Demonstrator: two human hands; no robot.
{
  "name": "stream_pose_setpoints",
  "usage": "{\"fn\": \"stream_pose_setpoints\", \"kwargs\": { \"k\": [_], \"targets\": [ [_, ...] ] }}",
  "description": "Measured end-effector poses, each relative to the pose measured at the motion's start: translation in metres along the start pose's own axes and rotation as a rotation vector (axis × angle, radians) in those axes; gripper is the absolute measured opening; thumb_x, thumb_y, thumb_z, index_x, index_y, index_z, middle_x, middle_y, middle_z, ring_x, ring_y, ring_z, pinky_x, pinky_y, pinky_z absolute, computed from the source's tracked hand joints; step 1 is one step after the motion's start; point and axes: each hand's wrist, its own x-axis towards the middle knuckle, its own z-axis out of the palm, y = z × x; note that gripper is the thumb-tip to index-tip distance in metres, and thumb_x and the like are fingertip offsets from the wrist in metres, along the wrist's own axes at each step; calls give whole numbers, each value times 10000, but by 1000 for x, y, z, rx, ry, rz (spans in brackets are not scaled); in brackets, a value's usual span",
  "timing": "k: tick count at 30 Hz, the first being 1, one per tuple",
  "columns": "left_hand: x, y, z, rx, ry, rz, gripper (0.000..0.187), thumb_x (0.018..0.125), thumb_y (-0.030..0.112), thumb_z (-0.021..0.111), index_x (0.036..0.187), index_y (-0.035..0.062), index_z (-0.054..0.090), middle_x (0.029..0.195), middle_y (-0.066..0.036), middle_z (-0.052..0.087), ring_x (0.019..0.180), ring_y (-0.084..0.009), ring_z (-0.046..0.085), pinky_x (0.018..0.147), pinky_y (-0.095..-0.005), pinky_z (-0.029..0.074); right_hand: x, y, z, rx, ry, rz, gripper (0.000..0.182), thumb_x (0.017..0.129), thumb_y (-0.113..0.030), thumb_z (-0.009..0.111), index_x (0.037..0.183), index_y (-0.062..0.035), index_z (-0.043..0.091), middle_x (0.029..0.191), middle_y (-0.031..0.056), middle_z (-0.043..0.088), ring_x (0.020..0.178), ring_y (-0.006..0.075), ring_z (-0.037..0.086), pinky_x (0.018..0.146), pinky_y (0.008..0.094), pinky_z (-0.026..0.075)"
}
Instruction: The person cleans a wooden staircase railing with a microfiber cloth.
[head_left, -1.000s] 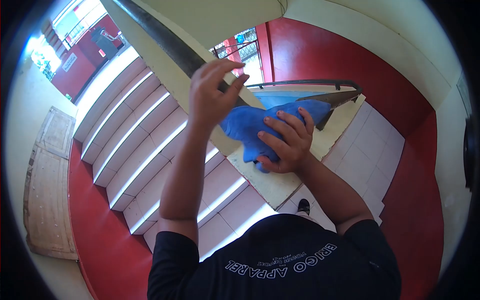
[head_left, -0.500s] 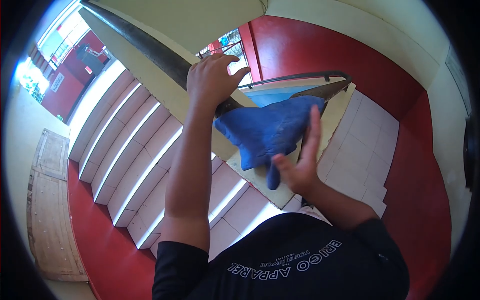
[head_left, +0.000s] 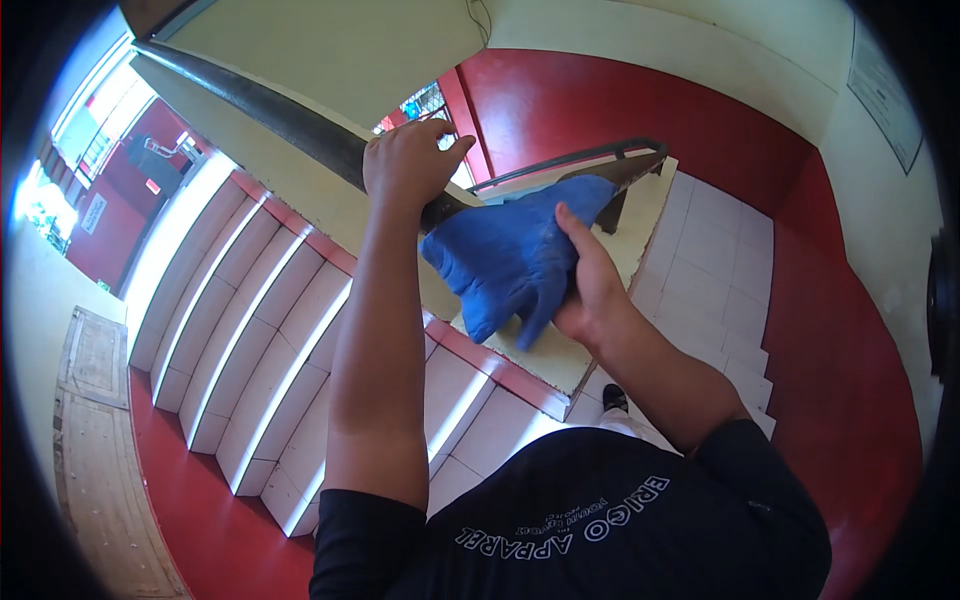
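Observation:
A blue cloth (head_left: 505,250) is spread over the bend of the dark handrail (head_left: 290,120), its lower corners hanging loose. My right hand (head_left: 590,285) grips the cloth's right side, thumb on top and the other fingers hidden behind it. Further up, my left hand (head_left: 415,160) lies across the rail at the cloth's upper left, holding nothing. Its thumb stands apart from the bent fingers, and how firmly it touches the rail cannot be made out.
Tiled stairs (head_left: 270,310) with pale edges climb to the left. A cream ledge (head_left: 550,365) is below the cloth. More tiled steps (head_left: 710,270) descend at the right beside a red wall (head_left: 620,90). A wooden panel (head_left: 100,440) stands at far left.
My right hand has moved from beside the cloth to holding it, thumb now over its face. The cloth's right side has shifted with it. My left hand stays near the rail.

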Motion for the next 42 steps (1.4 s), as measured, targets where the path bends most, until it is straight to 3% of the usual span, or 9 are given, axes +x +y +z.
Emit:
{"fn": "stream_pose_setpoints", "kwargs": {
  "k": [8, 11, 15, 18, 25, 27, 31, 37, 42],
  "targets": [
    [2, -7, 5, -64, 30, -24, 373, 909, 528, 601, 1046, 229, 779, 906, -58, 755, 929, -258, 705, 929, -409, 489, -65, 2, -41, -146, 174, -111, 373, 1050, -227, 507, 1365, -27, 493, 1340, 132, 595, 1217, 281, 598, 1064, 461, 460],
    [0, -3, 3, -62, 25, -20, 354, 906, 518, 608, 1027, 235, 783, 889, -56, 756, 915, -251, 706, 928, -404, 484, -77, -19, -64, -97, 66, -314, 345, 1044, -200, 510, 1341, -24, 519, 1311, 122, 623, 1219, 272, 604, 1064, 451, 462],
    [1, -1, 6, -60, 31, -32, 325, 902, 502, 622, 1007, 243, 787, 884, -52, 759, 887, -244, 710, 930, -393, 478, -89, -52, -83, -455, -64, -916, 336, 1052, -214, 473, 1337, -40, 514, 1252, 133, 631, 1175, 262, 606, 1050, 447, 456],
    [0, 1, 4, -57, 35, -44, 317, 902, 490, 629, 1015, 239, 785, 865, -52, 759, 871, -247, 713, 925, -397, 481, -94, -69, -76, -411, -17, -1179, 334, 1067, -199, 439, 1352, -31, 487, 1264, 148, 609, 1165, 255, 600, 1046, 435, 450],
    [3, 0, 7, -45, 32, -57, 324, 889, 486, 651, 1012, 218, 784, 860, -56, 758, 873, -255, 714, 932, -402, 481, -34, -70, -70, -464, 48, -1152, 298, 1064, -171, 439, 1299, -12, 532, 1248, 160, 613, 1156, 254, 601, 1060, 427, 439],
    [3, 0, 8, -39, 34, -69, 333, 883, 488, 658, 1013, 209, 783, 879, -57, 759, 885, -259, 712, 939, -402, 478, -16, -53, -79, -982, -121, -1091, 278, 997, -148, 580, 1220, 15, 613, 1201, 171, 644, 1122, 282, 626, 1007, 463, 478],
    [0, 4, 11, -21, 78, -64, 339, 887, 484, 661, 1003, 187, 779, 933, -68, 759, 930, -281, 705, 967, -407, 461, 14, -47, -39, -1728, -538, -1365, 400, 858, -272, 715, 1238, -154, 675, 1310, 104, 635, 1226, 365, 580, 1139, 566, 320],
    [1, 10, 11, 21, 50, -80, 300, 906, 416, 668, 1008, 154, 773, 1013, -74, 760, 965, -286, 696, 996, -414, 432, 44, -77, -55, -1705, -749, -1317, 356, 854, -302, 716, 1195, -200, 703, 1287, 53, 666, 1269, 289, 574, 1177, 528, 295],
    [3, 15, 11, 33, 28, -111, 300, 890, 391, 698, 1059, 153, 767, 1035, -48, 762, 1005, -267, 689, 1048, -410, 406, 84, -117, -81, -1548, -732, -1401, 319, 833, -140, 712, 1152, -136, 711, 1151, 89, 720, 1121, 296, 668, 1056, 507, 460]
  ]
}}
